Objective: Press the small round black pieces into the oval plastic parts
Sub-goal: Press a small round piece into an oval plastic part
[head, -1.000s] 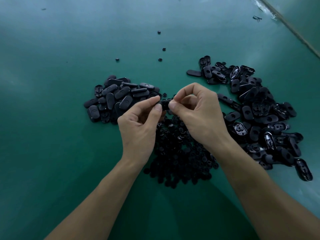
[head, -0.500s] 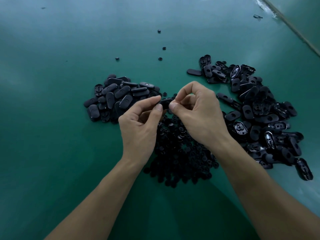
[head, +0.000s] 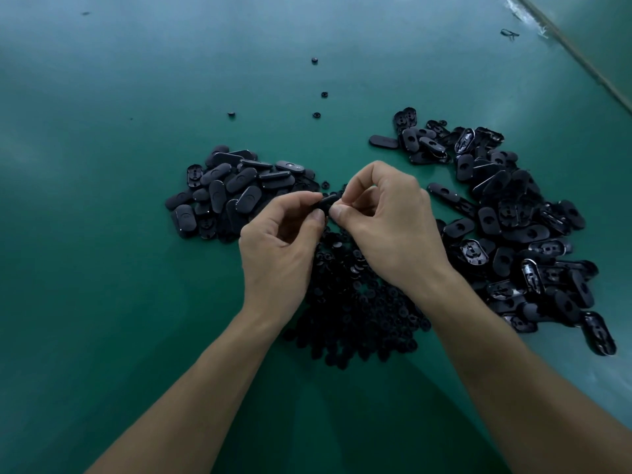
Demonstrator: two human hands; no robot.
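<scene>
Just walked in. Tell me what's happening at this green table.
A person is assembling small black parts by hand. The left hand and right hand pinch one oval plastic part between them, above a heap of small round black pieces on the green table. A left pile and a right pile of oval parts flank it, and a few stray round pieces sit farther back. Whether a round piece is seated in the held part cannot be seen.

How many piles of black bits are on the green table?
3. The left oval pile lies beside the left hand, the bigger right oval pile beside the right hand, and the round-piece pile in the middle, partly hidden under both hands.
</scene>
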